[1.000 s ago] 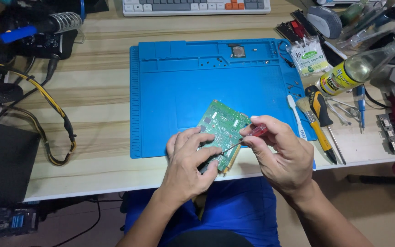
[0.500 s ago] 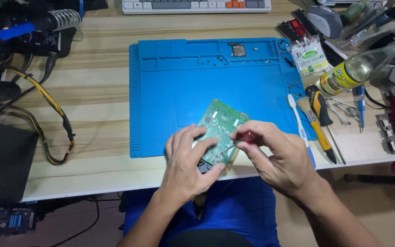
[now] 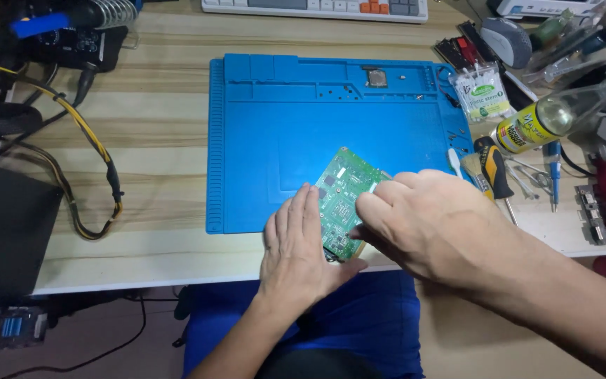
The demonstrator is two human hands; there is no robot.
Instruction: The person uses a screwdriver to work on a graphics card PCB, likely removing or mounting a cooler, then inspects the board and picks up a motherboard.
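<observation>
A green circuit board (image 3: 341, 200) lies tilted at the near edge of the blue work mat (image 3: 268, 140). My left hand (image 3: 301, 249) rests flat against the board's left side, fingers together, with the thumb hooked round its near corner. My right hand (image 3: 433, 224) reaches in from the right with its fingers curled down onto the board's right edge. That hand covers the right part of the board. The red-handled screwdriver it held a moment ago is hidden under the fingers.
Right of the mat lie a yellow-and-black handled tool (image 3: 492, 167), a glass bottle (image 3: 548, 119), a packet of cotton swabs (image 3: 483, 95) and tweezers. A keyboard (image 3: 317, 7) sits behind the mat. Black-and-yellow cables (image 3: 92, 161) trail at the left.
My right hand has moved left and lower over the board, and the screwdriver's red handle no longer shows. My left hand has flattened beside the board. The board sits slightly further right.
</observation>
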